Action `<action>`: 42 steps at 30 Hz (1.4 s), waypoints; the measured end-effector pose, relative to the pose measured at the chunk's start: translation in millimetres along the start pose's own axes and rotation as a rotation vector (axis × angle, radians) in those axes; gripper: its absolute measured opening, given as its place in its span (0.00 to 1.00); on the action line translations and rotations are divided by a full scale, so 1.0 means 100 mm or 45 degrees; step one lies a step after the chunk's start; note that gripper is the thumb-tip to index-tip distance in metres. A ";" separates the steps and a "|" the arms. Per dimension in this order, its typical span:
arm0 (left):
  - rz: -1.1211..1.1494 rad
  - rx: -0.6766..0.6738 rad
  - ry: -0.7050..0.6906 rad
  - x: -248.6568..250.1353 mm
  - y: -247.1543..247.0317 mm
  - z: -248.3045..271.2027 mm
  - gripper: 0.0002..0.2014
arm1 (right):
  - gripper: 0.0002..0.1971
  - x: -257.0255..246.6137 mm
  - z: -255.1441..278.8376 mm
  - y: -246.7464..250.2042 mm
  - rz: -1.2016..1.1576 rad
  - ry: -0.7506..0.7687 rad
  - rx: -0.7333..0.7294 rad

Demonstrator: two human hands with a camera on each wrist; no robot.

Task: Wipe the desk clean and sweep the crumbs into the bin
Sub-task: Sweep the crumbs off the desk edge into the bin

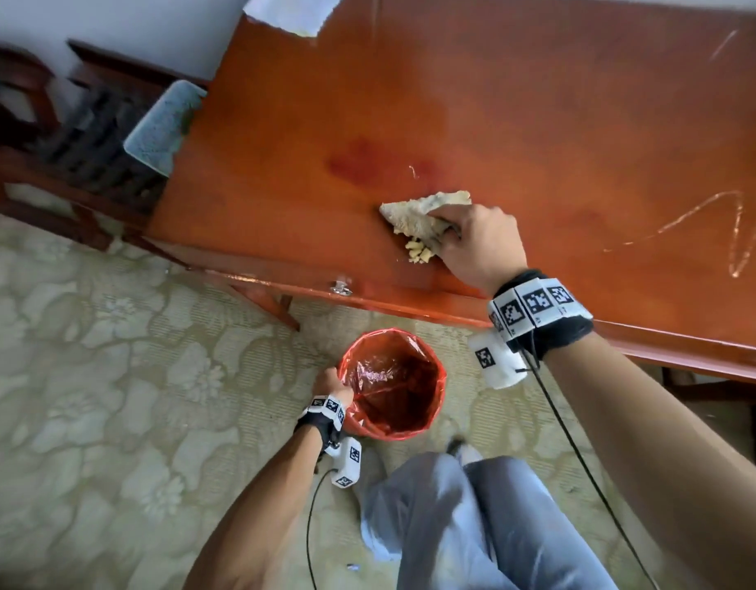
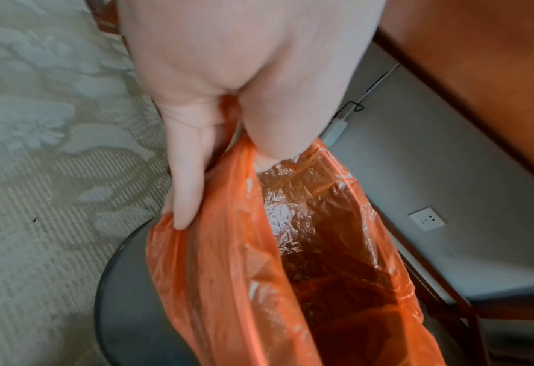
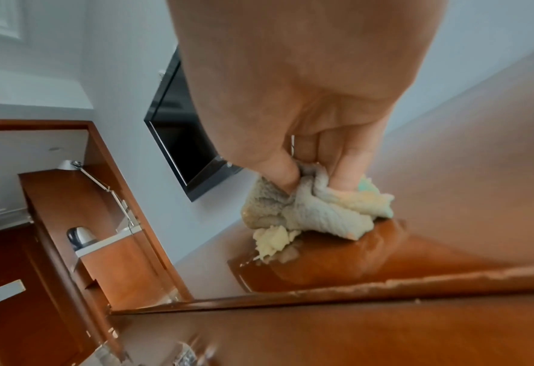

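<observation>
Gripping cloth [image 1: 414,217] beside crumbs [image 1: 418,250], right hand [image 1: 480,244]; left hand [image 1: 331,383] pinching bin liner [image 1: 393,385]; chair [image 1: 91,138] nearby.

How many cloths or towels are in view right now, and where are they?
2. A crumpled cloth is gripped by the right hand on the desk; a blue-grey towel overhangs the desk's left end. Others may lie out of view.

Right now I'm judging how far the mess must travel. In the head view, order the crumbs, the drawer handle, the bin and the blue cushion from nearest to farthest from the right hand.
1. crumbs: beside the right hand, under the cloth.
2. drawer handle: on the desk's front edge, lower left.
3. bin: on the floor below.
4. blue cushion: far left, past the desk's end.
</observation>
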State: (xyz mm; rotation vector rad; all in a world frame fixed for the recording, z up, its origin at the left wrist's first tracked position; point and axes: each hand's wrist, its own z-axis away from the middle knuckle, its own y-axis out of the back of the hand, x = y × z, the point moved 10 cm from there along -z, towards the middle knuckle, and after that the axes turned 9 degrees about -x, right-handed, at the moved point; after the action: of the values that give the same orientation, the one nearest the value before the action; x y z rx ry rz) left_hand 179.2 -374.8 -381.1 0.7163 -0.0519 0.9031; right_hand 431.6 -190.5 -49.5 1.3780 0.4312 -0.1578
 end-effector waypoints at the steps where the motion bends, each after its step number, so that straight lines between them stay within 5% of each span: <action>1: 0.018 -0.008 0.009 0.01 0.03 0.10 0.08 | 0.12 -0.02 0.00 0.01 -0.003 0.012 -0.030; 10: 0.300 -0.079 0.101 0.08 -0.01 0.37 0.07 | 0.12 -0.16 0.28 -0.04 -0.102 0.118 -0.032; 15: 0.520 -0.160 0.168 0.32 -0.08 0.38 0.06 | 0.21 -0.16 0.42 -0.11 -0.154 0.142 -0.067; 22: 0.396 -0.038 0.064 0.47 -0.05 0.10 0.07 | 0.25 -0.08 0.72 -0.25 -0.283 0.212 -0.197; 27: 0.392 -0.039 0.068 0.57 0.03 0.17 0.08 | 0.18 0.01 0.82 0.00 -0.506 0.177 -0.034; 35: 0.369 -0.061 0.154 0.39 0.17 0.33 0.10 | 0.13 0.25 0.28 0.63 -0.586 0.029 0.224; 42: 0.467 -0.063 0.216 0.27 0.23 0.47 0.13 | 0.19 0.33 -0.66 0.07 -0.439 -0.021 0.012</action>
State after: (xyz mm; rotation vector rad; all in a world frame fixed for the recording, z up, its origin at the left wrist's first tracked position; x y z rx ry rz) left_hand 191.2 -374.9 -323.4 0.5907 -0.0557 1.3063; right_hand 450.4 -120.6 -64.2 1.3024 0.6533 -0.4532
